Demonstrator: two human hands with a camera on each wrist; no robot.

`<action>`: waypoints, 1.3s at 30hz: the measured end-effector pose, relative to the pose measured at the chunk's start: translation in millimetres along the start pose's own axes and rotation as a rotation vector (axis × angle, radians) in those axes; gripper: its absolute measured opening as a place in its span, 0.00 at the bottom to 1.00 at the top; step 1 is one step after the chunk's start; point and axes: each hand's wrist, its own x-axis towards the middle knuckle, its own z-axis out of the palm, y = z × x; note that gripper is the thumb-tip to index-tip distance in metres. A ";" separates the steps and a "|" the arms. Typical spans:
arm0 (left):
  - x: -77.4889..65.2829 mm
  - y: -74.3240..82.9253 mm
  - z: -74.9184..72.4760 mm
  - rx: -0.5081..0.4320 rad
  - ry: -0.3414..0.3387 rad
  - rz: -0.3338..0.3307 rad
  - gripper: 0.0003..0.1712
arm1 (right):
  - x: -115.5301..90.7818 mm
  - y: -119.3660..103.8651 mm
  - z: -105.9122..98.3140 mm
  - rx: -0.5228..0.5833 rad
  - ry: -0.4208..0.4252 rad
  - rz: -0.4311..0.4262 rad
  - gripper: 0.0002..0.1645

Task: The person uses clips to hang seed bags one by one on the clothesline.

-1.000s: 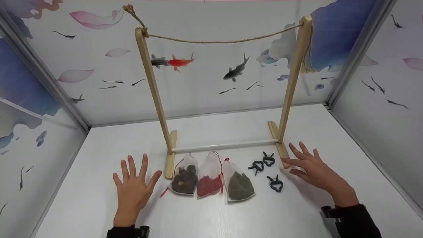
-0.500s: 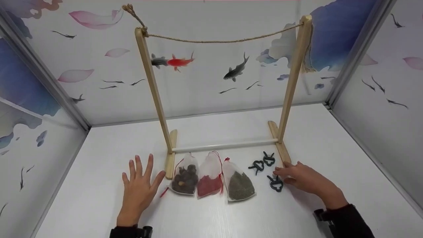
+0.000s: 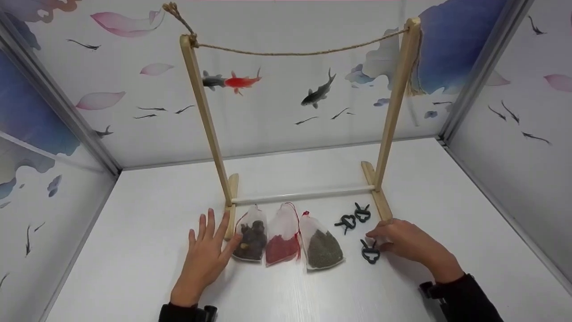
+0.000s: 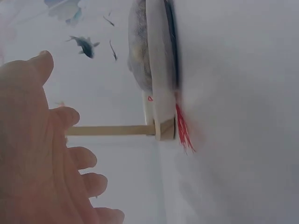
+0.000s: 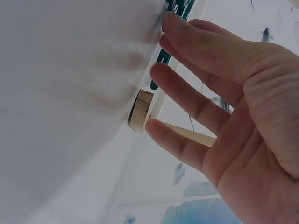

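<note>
In the head view my left hand [image 3: 204, 257] is spread, its thumb overlapping the edge of a mesh drawstring bag of dark brown pieces [image 3: 253, 241]. The left wrist view shows the palm apart from that bag [image 4: 140, 56]. A bag with red contents [image 3: 282, 248] and one with green-grey contents [image 3: 325, 250] lie alongside it. My right hand [image 3: 413, 241] reaches over a dark green clip [image 3: 370, 254], fingertips at its prongs. Thumb and forefinger are close to dark green clips [image 5: 180, 7] in the right wrist view; other fingers extend loosely. Two more clips [image 3: 362, 213] [image 3: 346, 222] lie behind.
A wooden stand [image 3: 206, 120] rises behind the bags, with a sagging rope [image 3: 290, 54] tied between its posts. A white rod [image 3: 304, 195] joins its feet. Printed panels [image 3: 277, 112] enclose the white table [image 3: 268, 299] at the back and sides.
My left hand has moved right to the dark brown bag. The right hand has come down and left from the stand's foot to the front clip, which has slid slightly nearer.
</note>
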 end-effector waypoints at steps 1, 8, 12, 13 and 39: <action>0.8 2.9 0.3 -0.001 0.006 0.013 0.43 | 0.6 0.1 -0.1 0.003 0.003 0.004 0.18; 6.5 19.2 6.6 0.017 0.018 0.082 0.42 | 1.3 1.1 -0.8 0.072 -0.044 0.039 0.10; 13.8 29.4 6.3 0.051 0.060 0.112 0.42 | 5.0 -5.5 -6.3 0.050 0.041 0.005 0.09; 16.1 32.9 5.7 0.062 0.074 0.123 0.42 | 7.2 -8.0 -8.1 0.034 0.077 -0.005 0.08; 44.9 143.1 23.5 -0.167 0.371 0.575 0.43 | 64.9 -104.0 -36.4 -0.100 0.590 -0.064 0.10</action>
